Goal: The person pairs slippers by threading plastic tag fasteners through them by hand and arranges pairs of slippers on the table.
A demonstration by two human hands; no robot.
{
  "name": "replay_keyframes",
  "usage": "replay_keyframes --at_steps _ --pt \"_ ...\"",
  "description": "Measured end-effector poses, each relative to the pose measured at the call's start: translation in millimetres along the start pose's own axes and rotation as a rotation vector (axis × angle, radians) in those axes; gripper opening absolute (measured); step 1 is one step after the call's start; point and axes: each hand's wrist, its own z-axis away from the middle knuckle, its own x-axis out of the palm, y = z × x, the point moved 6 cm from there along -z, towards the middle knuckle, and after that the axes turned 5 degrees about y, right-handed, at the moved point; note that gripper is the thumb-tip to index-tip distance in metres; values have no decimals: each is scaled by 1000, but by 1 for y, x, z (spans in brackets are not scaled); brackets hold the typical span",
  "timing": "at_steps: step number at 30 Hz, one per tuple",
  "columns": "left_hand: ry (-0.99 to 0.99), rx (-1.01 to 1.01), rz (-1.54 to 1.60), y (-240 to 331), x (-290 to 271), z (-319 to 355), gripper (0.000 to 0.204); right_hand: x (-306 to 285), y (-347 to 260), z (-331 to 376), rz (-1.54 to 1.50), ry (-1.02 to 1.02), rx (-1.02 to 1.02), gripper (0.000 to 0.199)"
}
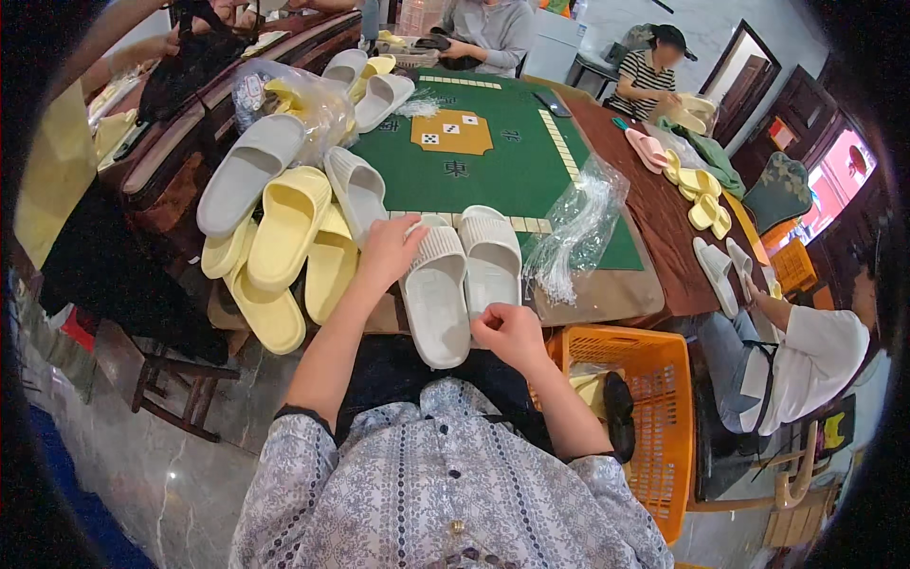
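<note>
Two light grey slide sandals, each with a ribbed strap, lie side by side at frame centre, insoles facing up, toes toward the top. The left slide (441,308) sits lower in frame than the right slide (494,270); both appear undamaged.

Grey slippers (439,318) block the front; room opens over the green mat (517,180).

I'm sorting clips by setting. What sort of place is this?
Probably an informal slipper workroom: grey slippers and yellow slippers are piled at a green-topped table, an orange crate stands close by, and another person sits near more slippers.
</note>
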Motion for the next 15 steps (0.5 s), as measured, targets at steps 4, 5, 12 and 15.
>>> replay_keyframes --at_steps 4,5,12,15 --pt "-136 -4 -356 8 20 -16 48 19 -9 -24 152 110 -61 24" --pt "-93 -15 -407 4 24 -20 54 23 -13 -29 158 156 -103 24" --pt "-288 -244 -102 -13 58 -45 45 49 -18 -52 266 302 -194 21" --pt "-166 -382 65 -18 62 -45 29 48 -15 -53 282 339 -215 20"
